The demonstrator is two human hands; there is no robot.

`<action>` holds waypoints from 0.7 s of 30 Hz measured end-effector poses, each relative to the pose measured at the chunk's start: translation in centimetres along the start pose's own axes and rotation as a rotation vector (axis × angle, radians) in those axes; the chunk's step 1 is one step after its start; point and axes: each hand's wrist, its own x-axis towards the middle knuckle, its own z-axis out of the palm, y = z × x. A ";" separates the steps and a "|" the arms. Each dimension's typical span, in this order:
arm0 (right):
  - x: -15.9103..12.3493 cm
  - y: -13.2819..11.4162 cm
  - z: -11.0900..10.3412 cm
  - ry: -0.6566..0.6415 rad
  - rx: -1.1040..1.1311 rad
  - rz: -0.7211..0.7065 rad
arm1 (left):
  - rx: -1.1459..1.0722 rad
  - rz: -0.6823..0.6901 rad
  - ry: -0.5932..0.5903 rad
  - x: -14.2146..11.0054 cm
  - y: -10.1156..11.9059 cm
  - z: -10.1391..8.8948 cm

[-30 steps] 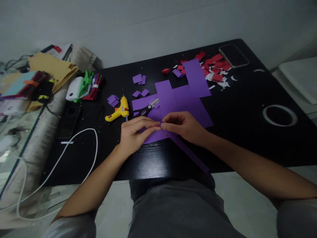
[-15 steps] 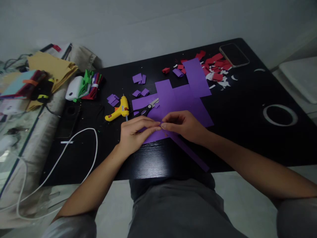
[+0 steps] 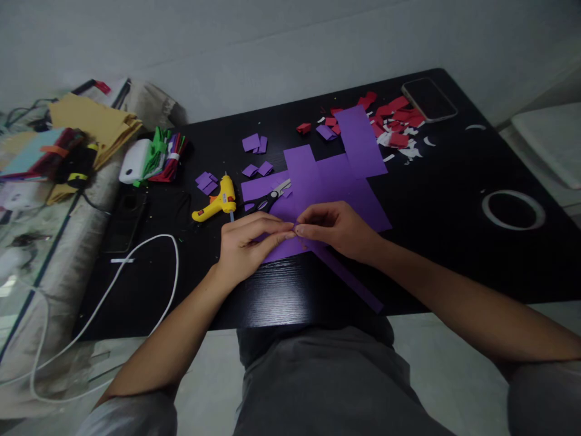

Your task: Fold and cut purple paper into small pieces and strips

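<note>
My left hand (image 3: 250, 245) and my right hand (image 3: 338, 233) meet fingertip to fingertip over purple paper sheets (image 3: 349, 194). Both are closed, pinching the end of a purple paper strip (image 3: 351, 281). Its tail slants down to the right, towards the table's front edge. The pinched end is mostly hidden by my fingers. Just beyond my left hand, black-handled scissors (image 3: 273, 195) lie partly on the purple paper. To their left rests a yellow hot glue gun (image 3: 218, 203).
Small folded purple pieces (image 3: 255, 143) lie behind the glue gun. Red and white paper scraps (image 3: 397, 127) cover the back right, beside a phone (image 3: 429, 100). A white ring (image 3: 513, 211) sits at the right. A white cable (image 3: 175, 266) loops over the left side of the black table (image 3: 454, 254).
</note>
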 end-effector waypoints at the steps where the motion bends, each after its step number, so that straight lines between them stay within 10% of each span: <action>1: 0.0 0.0 0.0 0.001 -0.002 0.004 | 0.001 -0.005 -0.001 0.0 0.0 0.0; 21: 0.3 0.5 0.1 0.065 -0.067 0.007 | -0.111 -0.367 -0.132 0.5 0.1 0.2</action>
